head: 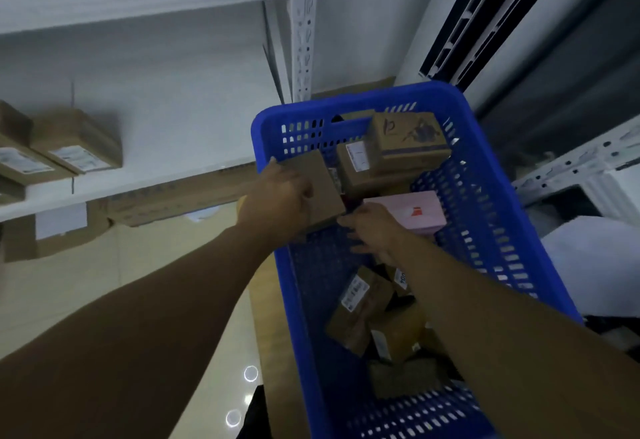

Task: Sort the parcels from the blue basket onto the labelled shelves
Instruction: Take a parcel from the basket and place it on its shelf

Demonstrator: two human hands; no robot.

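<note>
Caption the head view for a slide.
Left hand grips a brown parcel over the blue basket; right hand at its corner.

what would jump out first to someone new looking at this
The bright blue basket fills the right half, brown parcels and a pink box inside. At its left rim the left hand grips a plain brown parcel, the right hand reaching to its lower corner.
</note>
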